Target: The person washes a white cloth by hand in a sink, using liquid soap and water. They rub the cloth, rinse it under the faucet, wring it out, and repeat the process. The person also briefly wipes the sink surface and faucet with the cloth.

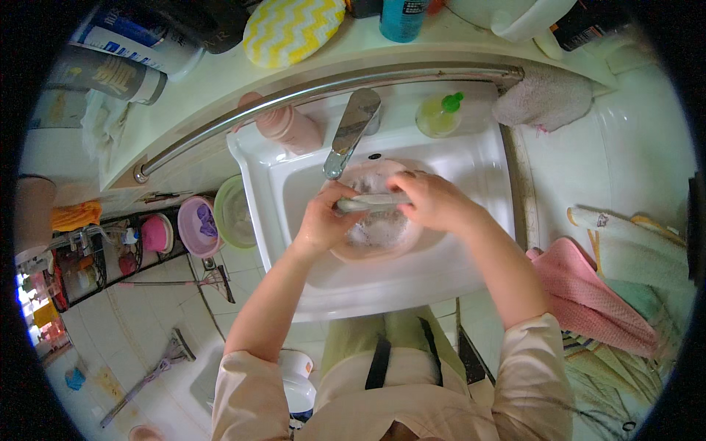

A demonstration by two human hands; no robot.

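Observation:
Over a pale pink basin (pixel 345 254) in the white washbasin, my left hand (pixel 325 220) grips one end of a long, pale, translucent object (pixel 380 202). Its exact kind is hard to tell. The fingers and thumb of my right hand (pixel 436 199) close around its other end. Foamy water (pixel 380 230) lies in the basin below, partly hidden by my hands. Just beyond my left hand, the chrome faucet (pixel 353 129) reaches over the basin's far rim.
A pink bottle (pixel 289 129) and a green-topped pump bottle (pixel 439 116) stand on the sink's back ledge. A metal rail (pixel 331 91) crosses behind them under a shelf of toiletries. Towels (pixel 590 297) hang at right. Small tubs (pixel 199 226) sit left of the sink.

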